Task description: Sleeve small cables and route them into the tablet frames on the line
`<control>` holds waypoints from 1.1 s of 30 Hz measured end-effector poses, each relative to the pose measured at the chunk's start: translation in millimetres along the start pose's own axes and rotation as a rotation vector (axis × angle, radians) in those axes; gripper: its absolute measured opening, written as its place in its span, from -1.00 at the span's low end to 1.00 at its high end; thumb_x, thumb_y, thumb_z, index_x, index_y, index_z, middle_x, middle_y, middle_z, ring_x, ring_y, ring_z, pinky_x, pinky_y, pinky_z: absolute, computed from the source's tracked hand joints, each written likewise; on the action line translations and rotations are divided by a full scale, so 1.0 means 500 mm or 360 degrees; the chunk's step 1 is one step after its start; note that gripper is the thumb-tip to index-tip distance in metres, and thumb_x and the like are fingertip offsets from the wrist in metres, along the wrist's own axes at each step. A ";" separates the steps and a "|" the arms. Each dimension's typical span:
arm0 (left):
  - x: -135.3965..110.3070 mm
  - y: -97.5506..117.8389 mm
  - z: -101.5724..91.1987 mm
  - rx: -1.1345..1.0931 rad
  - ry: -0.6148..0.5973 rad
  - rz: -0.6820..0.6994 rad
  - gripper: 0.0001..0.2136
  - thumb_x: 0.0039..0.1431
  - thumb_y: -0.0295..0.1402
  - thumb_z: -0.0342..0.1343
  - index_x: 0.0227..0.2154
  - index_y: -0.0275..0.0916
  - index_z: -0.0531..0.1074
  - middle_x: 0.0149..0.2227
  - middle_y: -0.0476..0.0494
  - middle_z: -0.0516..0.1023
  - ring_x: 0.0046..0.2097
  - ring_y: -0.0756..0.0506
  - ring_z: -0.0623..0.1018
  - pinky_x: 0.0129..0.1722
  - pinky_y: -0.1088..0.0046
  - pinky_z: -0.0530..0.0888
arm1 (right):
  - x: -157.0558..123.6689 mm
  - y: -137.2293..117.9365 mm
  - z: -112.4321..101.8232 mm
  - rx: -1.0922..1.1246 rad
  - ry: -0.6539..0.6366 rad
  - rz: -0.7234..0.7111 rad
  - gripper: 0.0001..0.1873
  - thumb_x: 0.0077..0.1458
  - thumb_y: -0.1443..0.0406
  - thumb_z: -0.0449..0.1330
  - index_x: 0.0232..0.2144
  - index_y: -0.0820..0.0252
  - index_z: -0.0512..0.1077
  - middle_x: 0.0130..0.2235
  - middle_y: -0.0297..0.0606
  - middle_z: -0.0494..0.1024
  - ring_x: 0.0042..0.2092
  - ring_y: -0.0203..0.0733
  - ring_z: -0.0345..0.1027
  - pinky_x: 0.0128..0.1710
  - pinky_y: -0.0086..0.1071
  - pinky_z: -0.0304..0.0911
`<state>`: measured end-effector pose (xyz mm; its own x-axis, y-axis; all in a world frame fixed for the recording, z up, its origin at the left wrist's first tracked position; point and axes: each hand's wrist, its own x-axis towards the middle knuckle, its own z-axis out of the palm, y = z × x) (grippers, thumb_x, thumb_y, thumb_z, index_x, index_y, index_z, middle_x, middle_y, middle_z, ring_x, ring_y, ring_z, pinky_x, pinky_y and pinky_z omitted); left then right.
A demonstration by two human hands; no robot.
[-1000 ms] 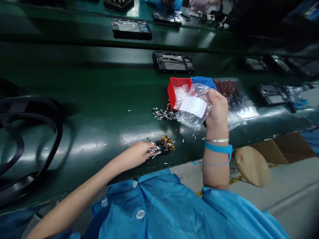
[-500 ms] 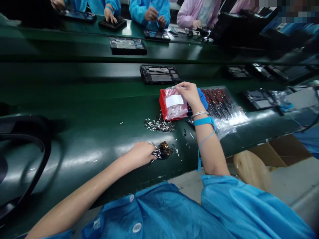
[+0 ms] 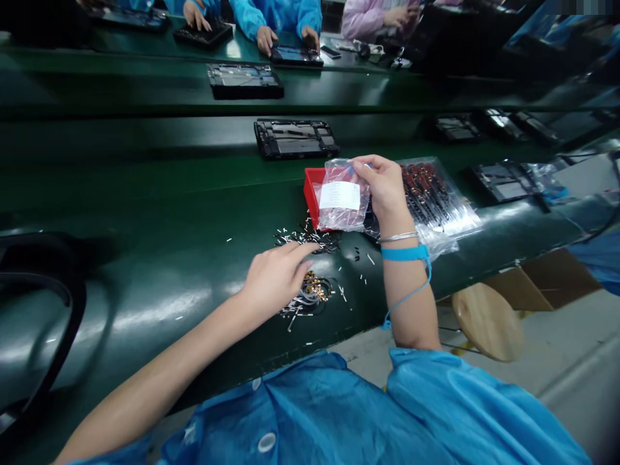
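My right hand pinches the top edge of a clear plastic bag with a white label, held up in front of a red bin. My left hand hovers low over the table with its fingers stretched out and apart, holding nothing I can see. Below and right of its thumb lies a bundle of thin cables with gold-coloured ends. Just past its fingertips spreads a pile of small black and white pieces.
An open device housing lies beyond the bin. Clear plastic trays of dark and red parts sit right of my right wrist. A black curved frame stands at the left. Co-workers' hands work across the bench. A wooden stool is below right.
My left hand has let go of the cable bundle and moved up toward the pile, fingers extending. My right hand has lifted the bag slightly from the red bin. The housing beyond has shifted left.
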<state>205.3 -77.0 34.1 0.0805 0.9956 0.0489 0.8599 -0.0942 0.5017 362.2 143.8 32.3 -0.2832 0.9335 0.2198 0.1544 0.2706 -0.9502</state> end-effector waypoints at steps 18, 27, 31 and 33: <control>0.084 -0.005 0.080 -0.1931 0.0535 -0.0567 -0.96 0.12 -0.49 0.11 -0.34 -0.34 0.39 -0.52 -0.08 0.54 -0.53 0.00 0.55 -0.71 0.64 0.22 | -0.146 -0.014 0.076 0.0074 0.0439 -0.0285 -0.89 0.07 0.21 0.16 -0.35 0.10 0.43 -0.40 -0.35 0.50 -0.37 -0.30 0.37 -0.34 -0.37 0.32; 0.018 -0.059 0.020 -0.1812 0.0085 -0.0618 -0.93 0.09 -0.47 0.10 -0.46 -0.30 0.32 -0.49 -0.10 0.57 -0.54 0.04 0.53 -0.67 0.65 0.25 | -0.021 -0.009 -0.011 -0.0219 0.0198 -0.0263 -0.87 0.09 0.29 0.14 -0.32 0.17 0.48 -0.45 -0.37 0.47 -0.42 -0.32 0.35 -0.37 -0.36 0.28; -0.015 -0.084 0.003 -0.1631 -0.0194 -0.0632 -0.91 0.04 -0.49 0.13 -0.51 -0.30 0.34 -0.63 -0.01 0.48 -0.63 0.06 0.45 -0.67 0.64 0.22 | 0.057 0.001 -0.010 -0.0482 -0.0176 -0.0113 -0.90 0.01 0.40 0.19 -0.39 0.26 0.51 -0.50 -0.35 0.46 -0.46 -0.33 0.32 -0.36 -0.34 0.28; -0.022 -0.090 0.007 -0.1528 -0.0331 -0.0634 -0.91 0.01 -0.51 0.13 -0.54 -0.30 0.35 -0.66 0.01 0.45 -0.65 0.05 0.42 -0.65 0.61 0.25 | 0.074 0.003 0.003 -0.0695 -0.0235 -0.0108 -0.85 -0.03 0.42 0.21 -0.34 0.29 0.53 -0.45 -0.28 0.52 -0.39 -0.26 0.38 -0.28 -0.30 0.32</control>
<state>167.8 -83.8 7.8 0.0432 0.9270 -0.3726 0.0917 0.3677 0.9254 350.6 178.5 38.8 -0.4333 0.8754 0.2143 0.5059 0.4330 -0.7460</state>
